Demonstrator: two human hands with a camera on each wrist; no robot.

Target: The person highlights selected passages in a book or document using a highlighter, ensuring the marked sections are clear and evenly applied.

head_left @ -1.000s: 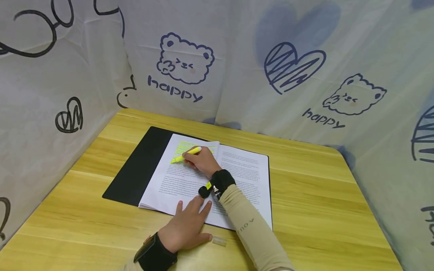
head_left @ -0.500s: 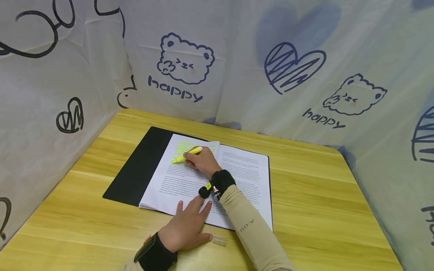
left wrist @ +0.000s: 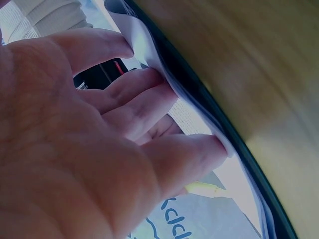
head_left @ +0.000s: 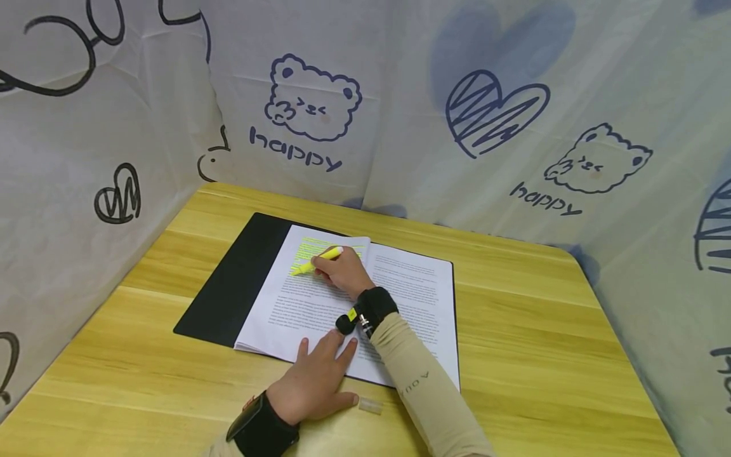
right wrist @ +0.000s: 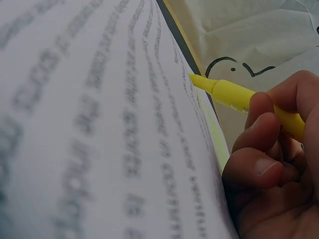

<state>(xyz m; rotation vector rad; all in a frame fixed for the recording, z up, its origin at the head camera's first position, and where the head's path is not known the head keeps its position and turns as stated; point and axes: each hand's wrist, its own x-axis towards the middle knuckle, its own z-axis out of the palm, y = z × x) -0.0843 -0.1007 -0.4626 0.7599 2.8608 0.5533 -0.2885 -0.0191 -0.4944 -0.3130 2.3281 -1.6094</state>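
Note:
A yellow highlighter (head_left: 327, 256) is pinched in my right hand (head_left: 346, 273), its tip at the left end of a text line on the left page. Bright yellow strokes cover the upper lines of that page (head_left: 257, 327). In the right wrist view the highlighter (right wrist: 234, 95) slants to the paper, its tip touching or almost touching it. My left hand (head_left: 313, 381) rests with spread fingers on the lower edge of the pages. From the left wrist view, the fingers (left wrist: 184, 159) of that hand lie straight against the paper edge.
The pages sit in an open black folder (head_left: 223, 285) on a wooden table (head_left: 531, 336). A small translucent piece, perhaps a cap (head_left: 370, 406), lies beside my left thumb. Printed cloth (head_left: 400, 114) hangs behind and at both sides of the table.
My right hand has shifted slightly to the right, and the highlighter's tip with it. The left hand stays in place.

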